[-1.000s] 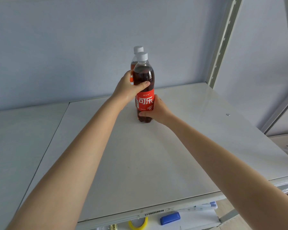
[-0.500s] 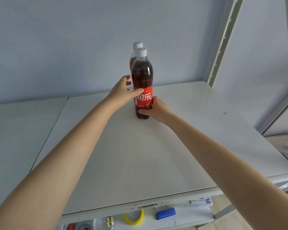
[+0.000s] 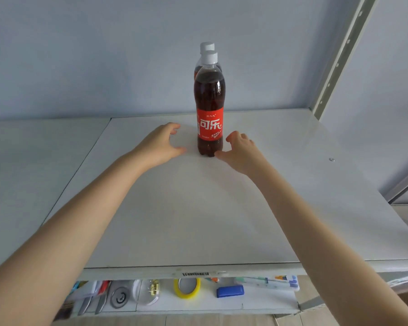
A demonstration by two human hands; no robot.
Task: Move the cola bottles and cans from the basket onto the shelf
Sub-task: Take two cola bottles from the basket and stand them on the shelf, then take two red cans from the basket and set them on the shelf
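We see both of our bare arms reaching forward over a white shelf [image 3: 198, 220] set against a pale blue wall. Our left hand [image 3: 160, 143] hovers low over the shelf with its grip loosely open, fingers curled and thumb spread, holding nothing. Just to the right of that open grip stands a cola bottle [image 3: 209, 107], upright, with a white cap, dark drink and a red label with white characters. A narrow gap of bare shelf shows between the left thumb and the bottle's base. Directly behind it, farther from our hands, stands a second cola bottle [image 3: 207, 46]; only its white cap and a sliver of its shoulder show. Just right of the front bottle is our right hand [image 3: 242, 150], its grip also open and empty, fingers bent, thumb tip very near the bottle's base; we cannot tell whether it touches. The bottle stands between the two open grips.

Below the shelf's front edge, nearer to us than our hands, a lower level holds a yellow tape roll [image 3: 187, 288] and, right of it, a blue eraser [image 3: 230, 291].
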